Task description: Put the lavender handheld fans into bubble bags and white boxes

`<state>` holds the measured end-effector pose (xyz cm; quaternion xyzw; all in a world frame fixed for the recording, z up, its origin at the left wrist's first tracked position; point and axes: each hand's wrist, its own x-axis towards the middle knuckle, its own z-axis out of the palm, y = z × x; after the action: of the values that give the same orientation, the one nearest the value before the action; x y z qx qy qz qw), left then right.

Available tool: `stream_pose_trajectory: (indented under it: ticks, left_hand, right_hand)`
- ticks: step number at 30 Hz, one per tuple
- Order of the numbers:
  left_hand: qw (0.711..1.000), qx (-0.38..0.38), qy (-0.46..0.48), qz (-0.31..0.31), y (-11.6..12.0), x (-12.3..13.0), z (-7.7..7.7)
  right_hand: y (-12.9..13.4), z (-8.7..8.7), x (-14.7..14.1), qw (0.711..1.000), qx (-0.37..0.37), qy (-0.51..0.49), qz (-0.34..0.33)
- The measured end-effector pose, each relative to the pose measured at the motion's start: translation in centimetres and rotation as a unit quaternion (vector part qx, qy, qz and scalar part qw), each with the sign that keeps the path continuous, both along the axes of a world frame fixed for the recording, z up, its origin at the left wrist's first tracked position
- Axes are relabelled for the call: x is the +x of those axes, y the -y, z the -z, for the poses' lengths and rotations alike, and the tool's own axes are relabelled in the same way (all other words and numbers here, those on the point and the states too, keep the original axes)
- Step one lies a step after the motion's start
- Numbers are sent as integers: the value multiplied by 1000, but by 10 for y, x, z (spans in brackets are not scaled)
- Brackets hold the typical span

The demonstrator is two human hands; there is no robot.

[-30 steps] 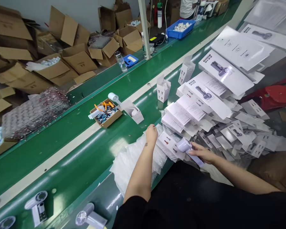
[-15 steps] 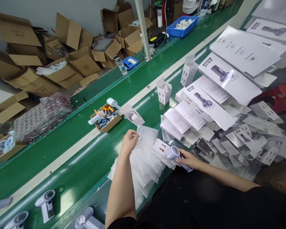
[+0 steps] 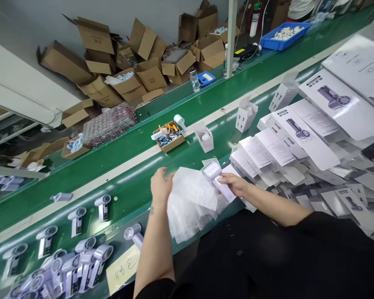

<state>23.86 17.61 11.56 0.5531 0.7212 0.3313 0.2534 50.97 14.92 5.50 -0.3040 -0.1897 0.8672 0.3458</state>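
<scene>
My left hand (image 3: 161,185) pinches the edge of a clear bubble-wrap bag (image 3: 193,192) lifted off a pile of such bags (image 3: 187,218) at the near edge of the green belt. My right hand (image 3: 235,184) grips a lilac handheld fan (image 3: 214,175) by its handle, its round head right beside the bag's open side. Both hands are close together over the pile.
Several more lilac fans (image 3: 77,257) lie on the belt (image 3: 118,182) at lower left beside a yellow note (image 3: 123,268). Flat printed cartons (image 3: 302,137) are heaped at right. Small open white boxes (image 3: 246,116) and a cardboard tray of parts (image 3: 168,137) stand on the belt. Cardboard boxes (image 3: 149,74) lie beyond.
My left hand has lifted a bag off the pile. My right hand has carried the fan left from the carton heap up to that bag. The view has swung left.
</scene>
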Motion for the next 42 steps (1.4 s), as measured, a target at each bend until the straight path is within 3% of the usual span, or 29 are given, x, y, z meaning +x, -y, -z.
stream_pose_trajectory:
  ticks: [1, 3, 4, 6, 9, 13, 15, 17, 19, 21, 24, 27, 29, 31, 34, 38, 42]
  left_hand:
    - [994, 59, -88, 9, 16, 10, 1]
    - [967, 115, -201, 111, 52, 35, 7]
    - [949, 109, -245, 164, 68, 47, 11]
    - [916, 73, -332, 212, 93, 67, 19]
    - [877, 49, -400, 263, 109, 76, 26]
    - [848, 64, -408, 334, 108, 59, 23]
    - [861, 46, -388, 327, 103, 46, 19]
    - [905, 27, -326, 272, 97, 35, 16]
    - [964, 8, -193, 182, 90, 26, 13]
    - [995, -22, 3, 98, 85, 25, 12]
    - [959, -71, 269, 55, 86, 37, 15]
    - [909, -101, 394, 91, 94, 52, 20]
    - [891, -125, 424, 105, 97, 55, 23]
    - [883, -137, 444, 71, 97, 52, 24]
    - [901, -78, 426, 25, 96, 49, 22]
    - [958, 62, 236, 152, 109, 53, 19]
    - [947, 97, 149, 266, 127, 56, 19]
  right_hand:
    - [0, 2, -13, 999, -26, 5, 24]
    - [3, 5, -32, 995, -89, 6, 53]
    - [5, 6, -38, 992, -113, 8, 60]
    - [10, 5, -47, 988, -137, 14, 64]
    - [14, -3, -55, 988, -140, 10, 64]
    - [15, -13, -65, 987, -146, -12, 71]
    - [16, -17, -65, 985, -152, -6, 81]
    - [19, -21, -58, 986, -141, 9, 90]
    - [28, -28, -43, 989, -97, 24, 107]
    - [42, -37, -26, 994, -40, 25, 98]
    - [65, -51, -11, 1000, 23, 2, -4]
    - [77, -57, -15, 995, 57, -7, -87]
    - [79, -56, -19, 993, 58, 8, -101]
    - [80, -51, -20, 994, 51, 42, -89]
    - [86, -44, -18, 992, 27, 112, -52]
    - [98, -38, -17, 987, -8, 158, -3]
    - [103, -35, -16, 979, -21, 182, 90]
